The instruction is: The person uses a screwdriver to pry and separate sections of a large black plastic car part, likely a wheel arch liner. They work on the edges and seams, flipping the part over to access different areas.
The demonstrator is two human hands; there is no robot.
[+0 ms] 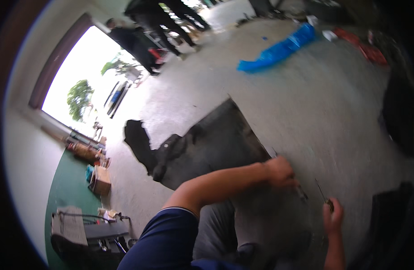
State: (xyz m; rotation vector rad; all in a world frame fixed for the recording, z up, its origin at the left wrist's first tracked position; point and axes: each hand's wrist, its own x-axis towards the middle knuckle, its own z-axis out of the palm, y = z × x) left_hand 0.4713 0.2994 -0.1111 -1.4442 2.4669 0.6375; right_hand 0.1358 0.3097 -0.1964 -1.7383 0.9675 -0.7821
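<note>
My left arm reaches across a dark flat sheet [216, 135] on the floor. At the sheet's right edge, my left hand [281, 172] is closed on a slim tool [301, 194]. A thin tip shows above that hand and a thicker greyish end below it; blur hides the tool's kind. Farther right, my right hand [333, 216] is wrapped round the handle of a screwdriver [323, 192], its thin shaft pointing up and away. The two tools are apart. A crumpled black cloth-like piece [139, 140] lies at the sheet's left end.
Blue plastic wrapping [279, 50] and a red wrapper [362, 46] lie on the far floor. Several people in dark clothes [157, 27] stand at the far left. Along the left wall are a cardboard box [100, 180] and a grey machine [87, 229]. Dark objects [393, 220] line the right.
</note>
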